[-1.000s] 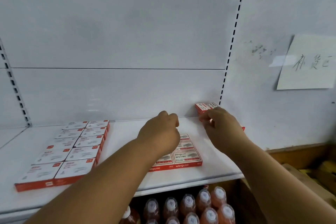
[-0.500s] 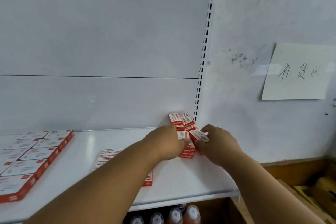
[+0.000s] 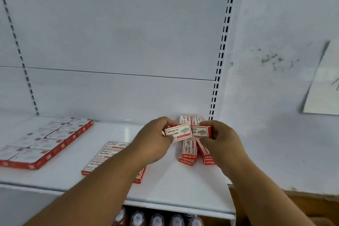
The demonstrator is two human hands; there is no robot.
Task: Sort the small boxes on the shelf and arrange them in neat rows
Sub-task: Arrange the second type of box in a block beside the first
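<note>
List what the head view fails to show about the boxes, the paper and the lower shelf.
- Middle rows of boxes: the left forearm covers their right part, so no count.
- Loose pile: both hands and the two held boxes hide its upper boxes.
- Paper sign: cut off by the right edge, writing unreadable.
- Bottles: cut off by the bottom edge; only the tops show.

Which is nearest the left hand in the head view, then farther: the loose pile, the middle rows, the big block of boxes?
1. Loose pile, just right of the left hand.
2. Middle rows, under the forearm.
3. Big block, far left.
</note>
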